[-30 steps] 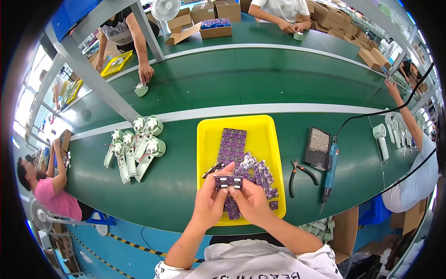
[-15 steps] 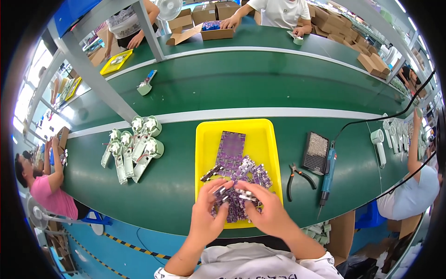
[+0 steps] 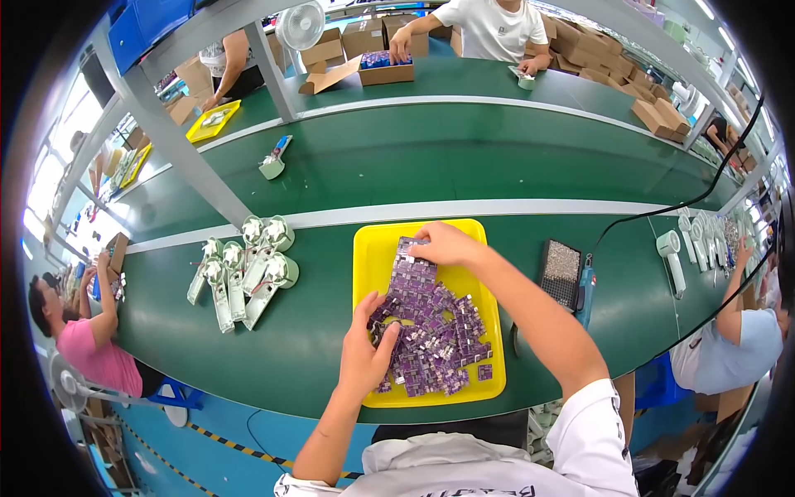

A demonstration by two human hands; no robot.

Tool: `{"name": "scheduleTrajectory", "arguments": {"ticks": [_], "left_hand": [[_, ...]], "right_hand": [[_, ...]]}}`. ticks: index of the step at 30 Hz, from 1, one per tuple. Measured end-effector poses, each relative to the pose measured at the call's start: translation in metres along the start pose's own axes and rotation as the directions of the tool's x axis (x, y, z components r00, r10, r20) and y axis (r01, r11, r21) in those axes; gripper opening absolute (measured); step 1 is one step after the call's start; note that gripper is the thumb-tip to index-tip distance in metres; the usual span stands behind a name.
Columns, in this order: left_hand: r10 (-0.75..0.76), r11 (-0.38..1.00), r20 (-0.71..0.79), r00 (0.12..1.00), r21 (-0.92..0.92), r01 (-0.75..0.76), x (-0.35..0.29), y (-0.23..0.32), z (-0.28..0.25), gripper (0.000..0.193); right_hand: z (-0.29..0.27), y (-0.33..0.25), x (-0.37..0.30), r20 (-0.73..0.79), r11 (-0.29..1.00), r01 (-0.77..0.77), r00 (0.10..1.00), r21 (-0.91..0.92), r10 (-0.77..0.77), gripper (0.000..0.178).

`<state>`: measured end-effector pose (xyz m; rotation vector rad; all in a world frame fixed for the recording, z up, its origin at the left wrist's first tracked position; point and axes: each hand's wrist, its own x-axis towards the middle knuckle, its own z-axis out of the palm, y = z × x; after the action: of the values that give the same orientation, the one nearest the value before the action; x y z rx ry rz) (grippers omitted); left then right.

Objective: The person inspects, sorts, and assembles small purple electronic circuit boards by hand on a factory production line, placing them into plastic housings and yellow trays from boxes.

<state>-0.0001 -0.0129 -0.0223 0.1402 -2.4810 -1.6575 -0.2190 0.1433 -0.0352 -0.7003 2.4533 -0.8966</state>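
A yellow tray on the green bench holds a heap of small purple circuit boards. At the tray's far side is a larger purple circuit board panel, its near end against the heap. My right hand reaches across the tray, its fingers closed on the panel's far end, hiding that corner. My left hand is at the heap's left edge, thumb and fingers curled around a few small boards, mostly hidden by the hand.
Several white-green device housings lie left of the tray. To the right are a black box of screws and a blue electric screwdriver; my right arm partly covers the tools there. A part lies on the belt. Co-workers sit around.
My right hand has gone from the heap to the far end of the panel. My left hand has shifted slightly left. The small boards lie more spread out.
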Motion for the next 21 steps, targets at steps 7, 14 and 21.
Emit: {"name": "scheduleTrajectory", "arguments": {"ticks": [7,14,21], "left_hand": [[0.081,0.993,-0.12,0.989,-0.077,-0.091,0.013,-0.009,-0.011,0.055],[0.034,0.738,0.047,0.998,-0.675,0.006,0.064,0.01,-0.007,0.062],[-0.067,0.539,0.363,0.929,-0.771,0.34,0.062,0.012,0.003,0.049]], "right_hand": [[-0.049,-0.015,-0.049,-0.033,0.819,-0.025,0.998,0.574,0.054,0.035],[-0.038,-0.024,-0.116,-0.254,0.436,0.198,0.964,0.878,0.073,0.039],[0.003,-0.02,-0.133,-0.275,0.429,0.238,0.961,0.872,0.025,0.031]]}}
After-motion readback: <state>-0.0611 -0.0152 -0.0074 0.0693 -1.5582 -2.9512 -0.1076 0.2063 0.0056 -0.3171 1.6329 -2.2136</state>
